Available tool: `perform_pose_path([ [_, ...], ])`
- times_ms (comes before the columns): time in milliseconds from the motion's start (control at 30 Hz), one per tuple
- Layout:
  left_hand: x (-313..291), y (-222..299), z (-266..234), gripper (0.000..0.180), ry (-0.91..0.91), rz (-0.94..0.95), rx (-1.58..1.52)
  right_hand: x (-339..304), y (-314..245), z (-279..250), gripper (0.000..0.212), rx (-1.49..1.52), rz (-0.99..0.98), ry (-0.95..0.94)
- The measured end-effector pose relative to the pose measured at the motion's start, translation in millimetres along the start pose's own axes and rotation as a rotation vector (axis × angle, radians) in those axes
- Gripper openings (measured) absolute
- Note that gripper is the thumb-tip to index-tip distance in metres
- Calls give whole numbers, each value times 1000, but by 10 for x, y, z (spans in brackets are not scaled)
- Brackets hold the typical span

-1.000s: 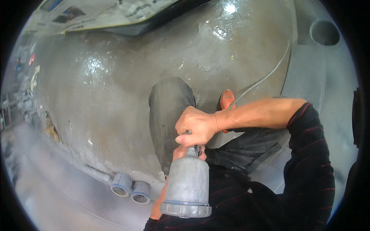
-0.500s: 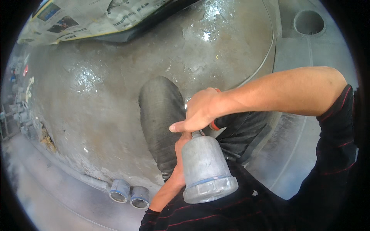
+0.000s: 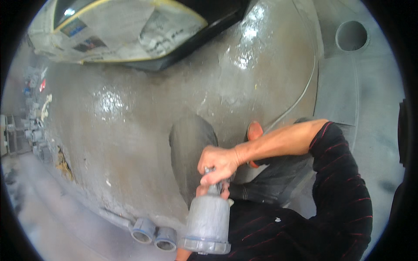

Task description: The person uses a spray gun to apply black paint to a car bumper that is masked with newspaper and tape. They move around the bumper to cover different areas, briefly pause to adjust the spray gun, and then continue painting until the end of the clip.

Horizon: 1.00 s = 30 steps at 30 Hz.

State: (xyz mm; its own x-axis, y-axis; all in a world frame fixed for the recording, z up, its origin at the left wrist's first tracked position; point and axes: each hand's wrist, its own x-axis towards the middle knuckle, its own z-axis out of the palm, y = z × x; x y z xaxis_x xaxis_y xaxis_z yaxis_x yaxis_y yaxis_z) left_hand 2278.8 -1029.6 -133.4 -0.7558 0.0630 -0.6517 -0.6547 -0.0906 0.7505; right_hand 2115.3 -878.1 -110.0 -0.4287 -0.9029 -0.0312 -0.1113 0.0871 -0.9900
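Observation:
A grey spray gun with a large, paint-crusted metal cup [image 3: 209, 219] is held before my body. The cup's wide, ridged lid end points down toward the lower edge. My right hand [image 3: 220, 163] is closed over the gun's metal top beyond the cup's neck, its fingers curled around it. Below it, my left hand [image 3: 225, 190] grips the gun near the neck. Only some of its fingers show on both sides of the neck; the cup covers the rest. The gun's handle and trigger are hidden by the hands and cup.
A black glossy panel [image 3: 226, 17] partly masked with newspaper [image 3: 113, 32] stands at the far left. Two grey cylindrical cups [image 3: 143, 230] are at lower left. A thin hose [image 3: 300, 98] runs over the wet, shiny floor [image 3: 130, 143]. A round opening [image 3: 352, 36] shows at far right.
My right hand has curled over the gun's top, its thumb no longer stretched out to the left. The cup sits lower and slightly left in view. The surroundings have shifted down with the head.

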Motion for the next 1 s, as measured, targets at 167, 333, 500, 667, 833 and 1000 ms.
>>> perform_pose_path([
  [167, -15, 57, -68, 13, -38, 191, 380, 56, -401, -269, 60, -339, 458, -172],
  [333, -65, 113, -69, 12, -48, 177, 385, 5, -1046, -490, 70, -472, 969, -255],
  [500, -91, 133, -11, 12, -73, 199, 399, -31, -1218, -441, 71, -562, 1095, -285],
  [667, -120, 216, -74, 11, -68, 219, 403, -202, -849, -255, 58, -527, 765, 34],
  [833, -51, 312, -19, 12, -37, 233, 369, -71, -338, -120, 47, -295, 121, 105],
  [1000, -36, 521, 41, 12, 9, 310, 401, 37, -329, -178, 51, -340, -178, 118],
])
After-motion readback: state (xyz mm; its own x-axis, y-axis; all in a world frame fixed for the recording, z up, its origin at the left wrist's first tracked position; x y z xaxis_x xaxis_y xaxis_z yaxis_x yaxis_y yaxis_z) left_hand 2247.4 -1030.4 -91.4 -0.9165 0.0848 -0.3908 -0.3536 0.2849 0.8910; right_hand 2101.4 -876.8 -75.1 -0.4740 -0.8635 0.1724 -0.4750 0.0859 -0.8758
